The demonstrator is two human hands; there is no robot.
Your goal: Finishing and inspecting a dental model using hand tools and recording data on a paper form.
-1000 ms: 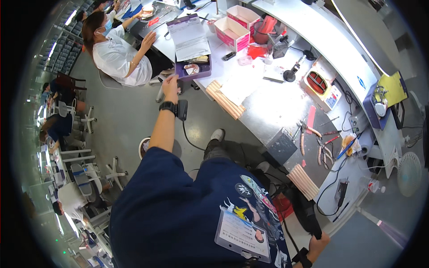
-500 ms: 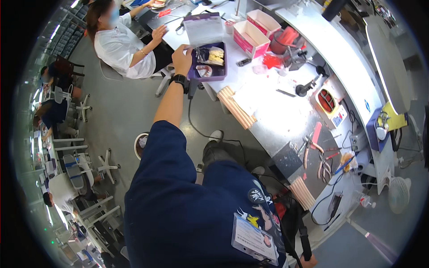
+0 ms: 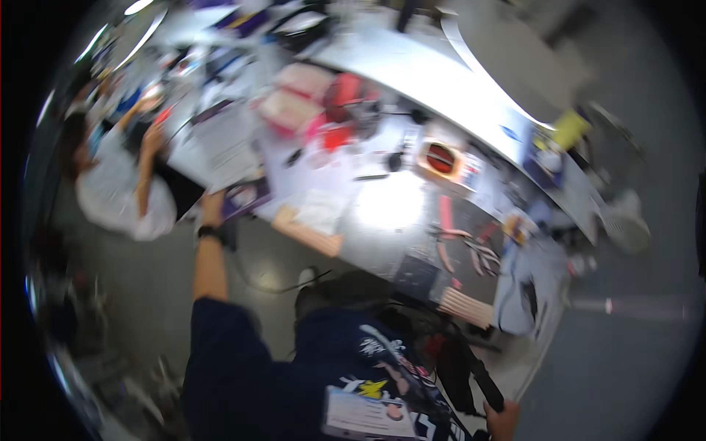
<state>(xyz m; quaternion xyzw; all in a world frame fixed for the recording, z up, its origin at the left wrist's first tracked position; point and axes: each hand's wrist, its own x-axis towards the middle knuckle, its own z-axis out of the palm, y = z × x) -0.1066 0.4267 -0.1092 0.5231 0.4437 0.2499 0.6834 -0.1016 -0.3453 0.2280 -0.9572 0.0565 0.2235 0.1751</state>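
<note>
My left hand (image 3: 213, 209) reaches to the left side of a purple box (image 3: 246, 197), its fingers closed at the box's edge, though motion blurs them. The box sits at the front edge of the workbench with its lid (image 3: 224, 143) raised and a pale sheet inside the lid. What lies in the box is too smeared to make out; dental models showed there earlier. Low at the right, beside a black strap (image 3: 482, 378), is my right hand (image 3: 502, 420); its fingers are partly hidden and blurred.
Pink and white cartons (image 3: 294, 103) stand behind the box. Pliers (image 3: 482, 253) lie at the right of the bench near a ridged beige armrest (image 3: 467, 306). A co-worker in white (image 3: 129, 191) sits at the left. A cable (image 3: 272, 287) hangs below the bench.
The whole view has swung, so the bench and box appear farther left, with strong blur. My left hand stays at the box's left edge; more of my right hand shows.
</note>
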